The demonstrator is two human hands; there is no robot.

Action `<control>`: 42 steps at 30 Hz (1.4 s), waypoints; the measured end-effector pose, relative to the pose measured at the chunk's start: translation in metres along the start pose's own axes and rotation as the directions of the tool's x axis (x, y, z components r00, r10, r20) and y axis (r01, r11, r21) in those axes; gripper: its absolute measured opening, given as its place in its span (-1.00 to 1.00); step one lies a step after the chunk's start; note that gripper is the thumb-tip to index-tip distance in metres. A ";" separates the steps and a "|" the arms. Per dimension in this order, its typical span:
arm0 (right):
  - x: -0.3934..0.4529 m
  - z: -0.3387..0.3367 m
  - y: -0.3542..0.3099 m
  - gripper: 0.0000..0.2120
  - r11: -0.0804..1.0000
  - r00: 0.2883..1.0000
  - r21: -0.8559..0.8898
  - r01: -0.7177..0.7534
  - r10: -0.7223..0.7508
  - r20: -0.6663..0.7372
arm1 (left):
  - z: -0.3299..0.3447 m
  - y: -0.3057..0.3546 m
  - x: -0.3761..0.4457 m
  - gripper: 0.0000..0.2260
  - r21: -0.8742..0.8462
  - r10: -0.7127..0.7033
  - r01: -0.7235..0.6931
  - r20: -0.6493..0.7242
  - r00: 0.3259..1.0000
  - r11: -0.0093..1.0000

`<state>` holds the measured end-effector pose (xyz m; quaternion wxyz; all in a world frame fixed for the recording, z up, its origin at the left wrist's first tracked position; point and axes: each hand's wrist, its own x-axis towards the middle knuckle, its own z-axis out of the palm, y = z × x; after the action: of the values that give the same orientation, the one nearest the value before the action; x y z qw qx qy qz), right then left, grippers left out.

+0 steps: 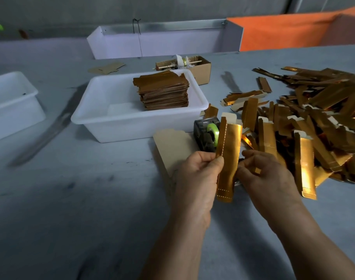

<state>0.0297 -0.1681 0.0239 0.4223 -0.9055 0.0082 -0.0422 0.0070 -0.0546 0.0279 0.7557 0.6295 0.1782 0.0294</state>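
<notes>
Centrally, I hold a gold carton blank (pixel 228 158) upright above the counter (pixel 71 199) – a long, narrow strip of glossy foil-faced card with perforated lines along its left side and bottom end. My left hand (pixel 196 170) pinches its left edge between thumb and curled fingers; my right hand (pixel 263 172) has its fingers curled against the right edge. Just behind the blank stands a dark tape dispenser (pixel 202 136) with a green roll (pixel 213 133). A plain brown card sheet (pixel 172 146) lies flat under my left hand. To the right a loose heap of gold blanks (pixel 313 122) reaches my right hand. A white plastic tub (pixel 112 122) – smooth, round-rimmed – holds a squared stack of flattened gold cartons (pixel 162 91). Bare grey counter spreads to the left and toward me.
</notes>
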 end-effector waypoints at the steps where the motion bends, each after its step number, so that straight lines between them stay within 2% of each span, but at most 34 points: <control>1: -0.001 0.001 0.001 -0.85 1.000 1.000 -0.003 0.002 -0.002 -0.011 | 0.000 0.000 0.001 -0.94 0.022 0.004 -0.004 0.009 1.000 1.000; 9: -0.007 0.008 0.006 -0.81 0.998 0.996 0.012 0.069 -0.069 -0.051 | -0.002 -0.002 0.004 -0.91 0.226 0.075 -0.076 0.011 0.997 0.971; 10: -0.006 0.008 0.006 -0.83 0.995 0.994 -0.038 0.095 -0.097 -0.050 | -0.001 -0.003 0.004 -0.90 0.265 0.089 -0.087 0.002 0.996 0.960; 12: -0.005 0.007 0.005 -0.95 0.953 0.984 -0.259 0.153 -0.172 -0.050 | 0.001 -0.002 0.003 -0.94 0.295 0.104 -0.095 -0.014 0.995 0.951; 13: -0.007 0.006 0.006 -0.92 0.912 0.977 -0.371 0.175 -0.206 -0.045 | 0.002 0.000 0.001 -0.97 0.291 0.101 -0.091 -0.017 0.995 0.952; 15: -0.009 0.001 0.005 -0.88 0.892 0.962 -0.399 0.213 -0.264 -0.076 | 0.003 0.002 0.001 -0.94 0.278 0.088 -0.077 -0.026 0.996 0.957; 17: -0.013 -0.008 0.001 -0.92 0.940 0.960 -0.265 0.216 -0.254 -0.120 | 0.001 0.004 0.002 -0.97 0.265 0.047 -0.037 -0.031 0.998 0.964; 18: -0.013 -0.015 0.001 -0.95 0.977 0.975 -0.115 0.178 -0.191 -0.112 | -0.001 0.005 0.002 -0.97 0.248 0.024 -0.017 -0.024 0.999 0.969; 19: -0.013 -0.022 0.000 -0.94 0.991 0.993 0.093 0.100 -0.095 -0.065 | -0.003 0.006 0.001 -0.97 0.210 0.000 0.003 -0.017 1.000 0.978; 20: -0.013 -0.030 -0.002 -0.93 0.950 0.999 0.313 -0.005 -0.005 0.032 | -0.005 0.007 0.001 -0.97 0.162 -0.021 0.022 -0.010 1.000 0.987; 21: -0.014 -0.037 -0.005 -0.92 0.884 0.990 0.457 -0.095 0.035 0.138 | -0.006 0.007 -0.001 -0.96 0.121 -0.036 0.036 -0.004 0.999 0.992; 22: -0.015 -0.043 -0.005 -0.89 0.854 0.978 0.504 -0.127 0.023 0.208 | -0.008 0.008 -0.003 -0.95 0.097 -0.041 0.041 -0.003 0.999 0.994; 25: -0.018 -0.051 -0.008 -0.83 0.880 0.953 0.470 -0.069 -0.081 0.292 | -0.010 0.010 -0.010 -0.96 0.056 -0.050 0.049 0.022 0.999 0.997; 29: -0.020 -0.050 -0.020 -0.78 0.909 0.923 0.408 0.083 -0.225 0.313 | -0.011 0.014 -0.016 -0.93 -0.034 -0.092 0.095 0.095 0.991 0.995; 34: -0.018 -0.043 -0.027 -0.76 0.934 0.915 0.291 0.205 -0.288 0.281 | -0.012 0.016 -0.021 -0.93 -0.031 -0.057 0.061 0.125 0.990 0.998; 38: -0.019 -0.040 -0.025 -0.85 0.939 0.919 0.190 0.287 -0.326 0.221 | -0.012 0.015 -0.024 -0.91 -0.037 -0.025 0.031 0.147 0.989 0.999; 42: -0.021 -0.040 -0.026 -0.68 0.937 0.913 0.075 0.342 -0.350 0.207 | -0.014 0.014 -0.025 -0.89 -0.036 -0.006 0.013 0.183 0.983 0.999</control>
<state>0.0053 -0.1814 0.0678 0.4231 -0.8837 -0.1992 -0.0173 -0.0183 -0.0458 0.0448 0.7806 0.6146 0.1103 -0.0290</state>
